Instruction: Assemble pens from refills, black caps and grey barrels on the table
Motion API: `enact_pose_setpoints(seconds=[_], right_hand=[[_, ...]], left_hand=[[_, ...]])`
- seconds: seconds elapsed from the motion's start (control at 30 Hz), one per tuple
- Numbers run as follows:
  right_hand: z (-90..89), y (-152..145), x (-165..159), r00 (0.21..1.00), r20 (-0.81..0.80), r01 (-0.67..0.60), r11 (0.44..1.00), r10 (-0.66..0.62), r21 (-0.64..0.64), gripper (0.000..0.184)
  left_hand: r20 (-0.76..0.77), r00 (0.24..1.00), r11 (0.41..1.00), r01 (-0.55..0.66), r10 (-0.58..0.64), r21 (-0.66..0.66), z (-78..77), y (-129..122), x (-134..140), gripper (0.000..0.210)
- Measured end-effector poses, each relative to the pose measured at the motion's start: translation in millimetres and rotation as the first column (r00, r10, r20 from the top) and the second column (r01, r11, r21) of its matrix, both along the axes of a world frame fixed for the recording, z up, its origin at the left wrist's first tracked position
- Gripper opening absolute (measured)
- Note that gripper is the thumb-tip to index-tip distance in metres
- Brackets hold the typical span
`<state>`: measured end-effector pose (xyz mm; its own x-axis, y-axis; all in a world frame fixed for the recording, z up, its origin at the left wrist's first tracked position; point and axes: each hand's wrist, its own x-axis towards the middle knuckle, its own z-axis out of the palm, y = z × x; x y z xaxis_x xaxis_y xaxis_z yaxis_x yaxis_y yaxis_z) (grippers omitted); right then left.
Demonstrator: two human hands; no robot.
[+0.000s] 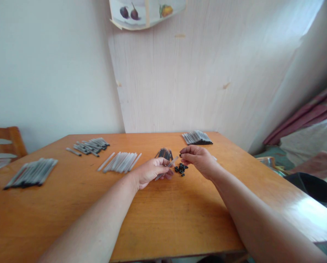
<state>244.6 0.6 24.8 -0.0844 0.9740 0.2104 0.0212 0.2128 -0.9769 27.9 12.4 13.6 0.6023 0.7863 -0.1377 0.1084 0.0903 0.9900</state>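
Observation:
My left hand (154, 171) is closed around a translucent pen barrel (173, 161), whose upper end points up and right. To its right, my right hand (197, 159) pinches a small black cap (181, 155) between thumb and fingertips, a little apart from the barrel. Loose black caps (181, 169) lie in a small heap on the table just below the right fingertips. Behind my left hand is a bundle of thin dark refills (164, 153), partly hidden by the fingers. A row of clear barrels (122, 162) lies to the left of that hand.
On the wooden table (152, 219), black-ended pens lie in a left pile (33, 172), a back-left pile (90, 146) and a back-right pile (197, 137). A wooden chair (15, 141) stands at left. A wall rises behind the table. Beyond the right edge is a black container (311, 186).

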Motion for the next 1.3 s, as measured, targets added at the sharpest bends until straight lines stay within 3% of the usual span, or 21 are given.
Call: enact_pose_setpoints(seconds=[0.87, 1.3], right_hand=[[-2.2, 0.4, -1.1, 0.99, 0.136, -0.034, 0.999, 0.032, 0.009, 0.02], [0.9, -2.0, 0.9, 0.994, 0.066, -0.079, 0.994, 0.084, -0.078, 0.02]], left_hand=[[-0.032, 0.999, 1.0, -0.016, 0.017, 0.016, 0.4, -1.4, 1.4, 0.029], [-0.04, 0.999, 0.999, -0.007, 0.008, 0.033, -0.7, -1.4, 0.8, 0.026]])
